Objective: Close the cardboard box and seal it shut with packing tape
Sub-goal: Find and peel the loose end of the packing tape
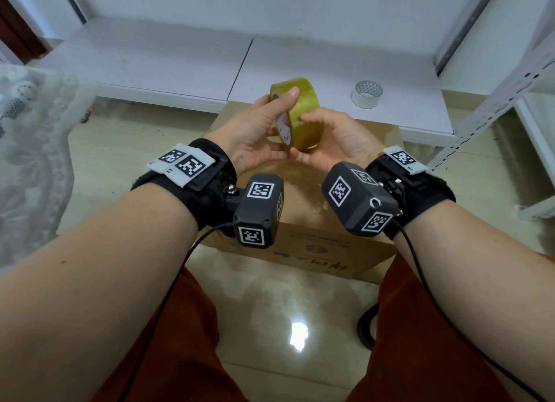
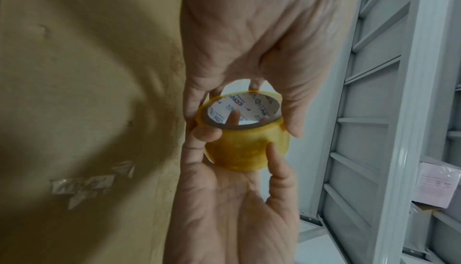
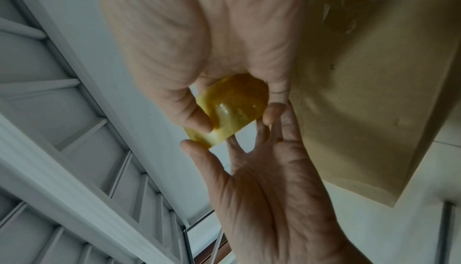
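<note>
Nearest: 2 bare forearms, each strapped with a black wrist camera unit [image 1: 259, 209] carrying square coded markers; rust-coloured trousers [image 1: 168, 341] on the knees below, glossy tiled floor [image 1: 270, 326] between them.

Cardboard box [image 1: 312, 245] stands on the floor just past the knees, directly under both hands. Its top looks closed, with scraps of old clear tape [image 2: 92, 183] stuck to the surface (left wrist view). No fresh tape strip can be made out across the top.

Above the box, clear of it: roll of yellowish packing tape [image 1: 295, 113], held on edge between both hands.
- Left hand [image 1: 255, 131]: fingers curled round the roll's rim, thumb on the outer face, at least 1 fingertip showing through the printed white core [image 2: 243, 108].
- Right hand [image 1: 333, 140]: curled round the roll from the other side, thumb [image 3: 197, 110] pressed flat on the tape's outer surface, the other fingers beneath.
- Whether a loose tape end is lifted cannot be told.

Farther: low white platform [image 1: 180, 62] behind the box, with 1 smaller white tape roll [image 1: 367, 94] standing on it, well apart from the hands. White lace fabric [image 1: 30, 125] at far left. Grey perforated metal shelving [image 1: 492, 101] at far right.
</note>
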The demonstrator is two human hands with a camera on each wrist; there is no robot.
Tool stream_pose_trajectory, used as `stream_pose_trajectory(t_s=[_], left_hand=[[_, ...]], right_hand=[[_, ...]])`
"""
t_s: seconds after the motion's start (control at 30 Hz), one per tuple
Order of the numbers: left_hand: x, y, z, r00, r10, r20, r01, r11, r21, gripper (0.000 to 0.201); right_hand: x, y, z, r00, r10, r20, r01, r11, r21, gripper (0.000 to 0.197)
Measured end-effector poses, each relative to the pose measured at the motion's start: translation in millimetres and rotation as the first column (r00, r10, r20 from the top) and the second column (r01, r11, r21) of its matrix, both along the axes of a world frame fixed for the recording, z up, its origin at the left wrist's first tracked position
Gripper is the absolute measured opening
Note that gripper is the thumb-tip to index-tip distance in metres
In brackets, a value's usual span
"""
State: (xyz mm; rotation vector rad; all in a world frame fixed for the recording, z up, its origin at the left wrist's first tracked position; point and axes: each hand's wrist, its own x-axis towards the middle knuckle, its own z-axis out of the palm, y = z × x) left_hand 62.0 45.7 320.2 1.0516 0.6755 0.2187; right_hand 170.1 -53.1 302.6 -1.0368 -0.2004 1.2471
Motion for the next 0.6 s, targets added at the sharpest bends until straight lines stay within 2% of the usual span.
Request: stream_pose_trajectory(t_s=[0.17,0.47,0.6], left_hand=[[1.3,-1.2,-0.6,1.000,-0.004,0.015,0.004,1.000,0.029,0.049],[-0.9,0.6,1.6,1.000,-0.019,0.015,0.018,0.999,0.040,0.048],[-1.8,0.8,1.2,1.000,-0.018,0.006,0.018,0.999,0.029,0.051]], right_hand=[[-4.2,2.0,0.7,0.999,-0.041,0.021,0.042,0.999,-0.026,0.062],[-7.7,0.2,1.4,0.999,-0.050,0.011,0.050,0.999,0.012,0.048],[-7.8,1.4,0.8,0.998,-0.058,0.002,0.058,0.998,-0.012,0.053]])
